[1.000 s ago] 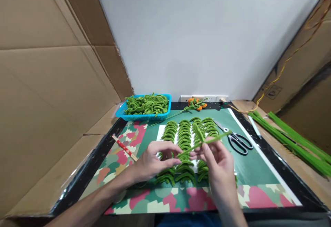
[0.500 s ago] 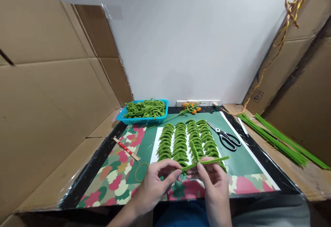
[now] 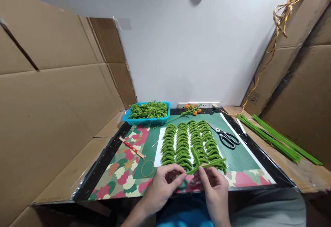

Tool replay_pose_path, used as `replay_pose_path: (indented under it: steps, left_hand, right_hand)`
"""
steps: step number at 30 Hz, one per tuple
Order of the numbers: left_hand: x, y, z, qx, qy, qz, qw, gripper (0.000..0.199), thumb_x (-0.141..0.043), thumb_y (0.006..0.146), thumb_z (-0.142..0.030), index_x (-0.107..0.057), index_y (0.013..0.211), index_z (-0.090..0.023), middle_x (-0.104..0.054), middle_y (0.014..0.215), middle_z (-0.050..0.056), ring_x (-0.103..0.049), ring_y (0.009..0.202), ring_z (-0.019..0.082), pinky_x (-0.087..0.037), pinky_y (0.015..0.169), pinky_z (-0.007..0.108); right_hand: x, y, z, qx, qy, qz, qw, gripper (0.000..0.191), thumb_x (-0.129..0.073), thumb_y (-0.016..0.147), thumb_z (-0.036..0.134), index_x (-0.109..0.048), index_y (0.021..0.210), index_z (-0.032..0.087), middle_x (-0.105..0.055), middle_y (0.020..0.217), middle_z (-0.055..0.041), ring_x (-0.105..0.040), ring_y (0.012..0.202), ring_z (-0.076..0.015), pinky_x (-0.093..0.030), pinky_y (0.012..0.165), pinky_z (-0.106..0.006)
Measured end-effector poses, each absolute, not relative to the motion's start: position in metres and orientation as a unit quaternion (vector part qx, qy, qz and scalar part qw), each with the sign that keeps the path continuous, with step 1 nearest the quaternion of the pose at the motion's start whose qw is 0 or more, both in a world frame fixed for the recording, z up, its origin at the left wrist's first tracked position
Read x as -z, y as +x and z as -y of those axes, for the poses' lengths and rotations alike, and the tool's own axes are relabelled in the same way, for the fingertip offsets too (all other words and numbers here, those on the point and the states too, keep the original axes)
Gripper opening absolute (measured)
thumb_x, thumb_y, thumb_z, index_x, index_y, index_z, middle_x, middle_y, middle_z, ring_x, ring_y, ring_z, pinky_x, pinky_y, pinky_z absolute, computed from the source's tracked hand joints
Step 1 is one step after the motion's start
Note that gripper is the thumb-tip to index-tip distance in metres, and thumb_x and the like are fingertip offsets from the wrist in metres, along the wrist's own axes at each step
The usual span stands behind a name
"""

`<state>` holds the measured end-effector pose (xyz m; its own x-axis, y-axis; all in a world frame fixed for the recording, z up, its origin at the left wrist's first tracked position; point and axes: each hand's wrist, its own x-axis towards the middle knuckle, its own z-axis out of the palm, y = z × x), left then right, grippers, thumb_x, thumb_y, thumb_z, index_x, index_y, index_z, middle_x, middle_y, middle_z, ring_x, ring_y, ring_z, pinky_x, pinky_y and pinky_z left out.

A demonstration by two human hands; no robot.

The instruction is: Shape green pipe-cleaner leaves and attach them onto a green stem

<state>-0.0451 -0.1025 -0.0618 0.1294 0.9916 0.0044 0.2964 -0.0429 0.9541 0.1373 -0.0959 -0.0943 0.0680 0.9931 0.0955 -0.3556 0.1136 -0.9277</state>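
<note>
fuzzy green stems (image 3: pixel 196 157) | right hand (image 3: pixel 213 184): grip at crossing | left hand (image 3: pixel 164 184): left end

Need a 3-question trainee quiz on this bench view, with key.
1. True or false: the scissors lie to the left of the curved pieces.
2. What colour is the basket? A) red B) blue C) white
3. Which hand pinches the green strips where they meet?

Key: 1. False, they lie to the right. 2. B. 3. The right hand.
</note>
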Motion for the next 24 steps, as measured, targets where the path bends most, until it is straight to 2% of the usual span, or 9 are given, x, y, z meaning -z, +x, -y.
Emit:
replay_pose_path:
  steps: [3, 9, 11, 14, 15, 18, 21, 24]
  left_hand:
    - [0.067, -0.047, 0.100, -0.396, 0.613, -0.527, 0.435, 0.038, -0.074, 0.096, -0.056, -0.080, 0.096, -0.018, -0.075, 0.089, 0.005, -0.064, 0.077, 0.017, -0.048, 0.070, 0.025]
    - [0.067, -0.045, 0.095, -0.387, 0.621, -0.541, 0.414, 0.039, -0.071, 0.097, -0.056, -0.080, 0.098, -0.018, -0.075, 0.090, 0.005, -0.063, 0.078, 0.017, -0.046, 0.070, 0.025]
    - [0.067, -0.043, 0.094, -0.379, 0.616, -0.545, 0.424, 0.041, -0.071, 0.097, -0.058, -0.078, 0.109, -0.020, -0.070, 0.082, 0.002, -0.059, 0.072, 0.015, -0.043, 0.066, 0.024]
    - [0.069, -0.042, 0.094, -0.352, 0.631, -0.550, 0.419, 0.045, -0.073, 0.095, -0.059, -0.074, 0.121, -0.022, -0.054, 0.067, -0.005, -0.049, 0.062, 0.013, -0.036, 0.059, 0.024]
    - [0.070, -0.042, 0.094, -0.341, 0.643, -0.556, 0.403, 0.044, -0.074, 0.094, -0.059, -0.074, 0.119, -0.022, -0.051, 0.066, -0.005, -0.047, 0.061, 0.013, -0.035, 0.059, 0.024]
    - [0.078, -0.045, 0.091, -0.324, 0.663, -0.577, 0.350, 0.041, -0.066, 0.098, -0.061, -0.078, 0.105, -0.022, -0.050, 0.065, -0.004, -0.046, 0.061, 0.014, -0.033, 0.059, 0.025]
    - [0.086, -0.049, 0.083, -0.333, 0.653, -0.585, 0.347, 0.046, -0.065, 0.095, -0.065, -0.078, 0.095, -0.021, -0.048, 0.064, -0.003, -0.047, 0.062, 0.015, -0.033, 0.059, 0.025]
    - [0.088, -0.052, 0.080, -0.386, 0.615, -0.565, 0.392, 0.052, -0.068, 0.092, -0.070, -0.072, 0.084, -0.019, -0.051, 0.067, -0.002, -0.048, 0.063, 0.014, -0.034, 0.058, 0.023]
  right_hand:
    - [0.099, 0.137, 0.092, -0.544, -0.380, 0.418, 0.620, 0.042, -0.081, 0.090, 0.059, -0.073, 0.081, 0.019, -0.073, 0.065, -0.0057, -0.071, 0.053, -0.0221, -0.060, 0.048, -0.030]
    - [0.099, 0.143, 0.086, -0.532, -0.387, 0.405, 0.636, 0.038, -0.084, 0.089, 0.054, -0.076, 0.091, 0.017, -0.073, 0.064, -0.0054, -0.069, 0.049, -0.0202, -0.059, 0.048, -0.028]
    - [0.101, 0.143, 0.085, -0.523, -0.394, 0.404, 0.639, 0.038, -0.083, 0.090, 0.054, -0.076, 0.090, 0.017, -0.074, 0.065, -0.0058, -0.069, 0.049, -0.0203, -0.060, 0.049, -0.029]
    - [0.105, 0.140, 0.083, -0.502, -0.410, 0.417, 0.637, 0.038, -0.080, 0.091, 0.056, -0.077, 0.091, 0.017, -0.073, 0.064, -0.0054, -0.070, 0.050, -0.0212, -0.060, 0.048, -0.028]
    - [0.107, 0.137, 0.083, -0.490, -0.416, 0.427, 0.636, 0.039, -0.079, 0.092, 0.057, -0.078, 0.091, 0.017, -0.073, 0.063, -0.0053, -0.070, 0.051, -0.0215, -0.059, 0.047, -0.028]
    - [0.117, 0.126, 0.078, -0.428, -0.431, 0.471, 0.640, 0.042, -0.077, 0.094, 0.058, -0.081, 0.085, 0.017, -0.078, 0.077, -0.0102, -0.074, 0.061, -0.0217, -0.058, 0.051, -0.025]
    - [0.130, 0.115, 0.070, -0.380, -0.446, 0.452, 0.673, 0.049, -0.072, 0.096, 0.064, -0.080, 0.083, 0.018, -0.074, 0.070, -0.0086, -0.069, 0.057, -0.0202, -0.054, 0.049, -0.025]
    - [0.142, 0.107, 0.067, -0.356, -0.447, 0.462, 0.678, 0.052, -0.069, 0.096, 0.066, -0.078, 0.076, 0.019, -0.070, 0.060, -0.0070, -0.066, 0.051, -0.0202, -0.052, 0.047, -0.026]
